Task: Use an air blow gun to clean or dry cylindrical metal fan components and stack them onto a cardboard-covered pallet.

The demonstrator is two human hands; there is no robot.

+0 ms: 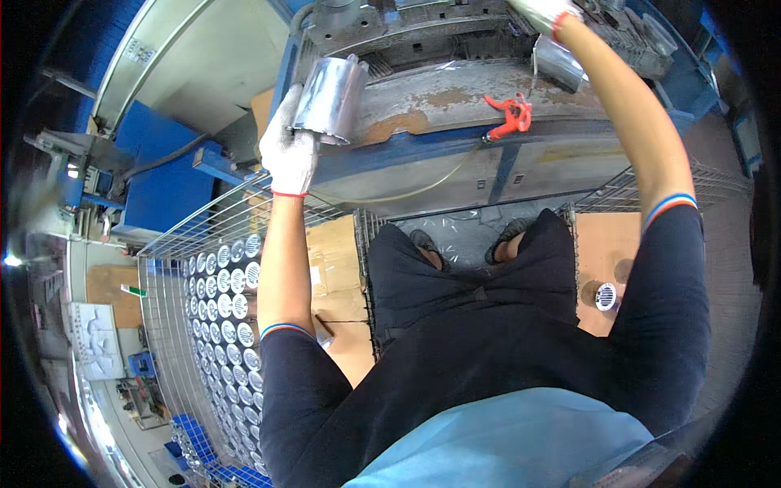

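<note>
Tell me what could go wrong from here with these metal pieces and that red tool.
The left hand holds a shiny metal cylinder whose lower rim looks jagged; it might snag the glove or slip. The red trigger tool lies at the front edge of the metal worktop, so a bump could knock it off. The right hand is partly cut off by the picture's top edge, near metal parts; it might get scraped there.

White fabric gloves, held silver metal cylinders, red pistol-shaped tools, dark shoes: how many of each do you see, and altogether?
White fabric gloves: 2
Silver metal cylinder in left hand: 1
Red pistol-shaped tool: 1
Dark shoes: 2
Total: 6
</note>
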